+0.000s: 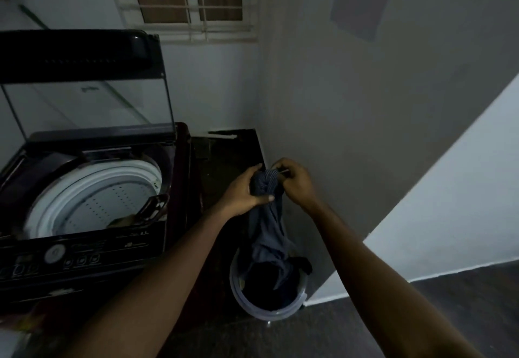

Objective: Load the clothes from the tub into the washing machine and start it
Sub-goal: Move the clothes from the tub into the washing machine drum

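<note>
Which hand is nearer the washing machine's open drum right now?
Left. The left hand grips the striped garment on the side facing the drum; the right hand pinches the garment's top on the far side, by the wall.

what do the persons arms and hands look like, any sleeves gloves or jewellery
Both are bare. The left forearm and right forearm show no sleeve anywhere in view, so any sleeve would end beyond the frame edge. The left hand and right hand wear no gloves, and no watch, bangle or ring shows, though the dim light could hide something thin.
</note>
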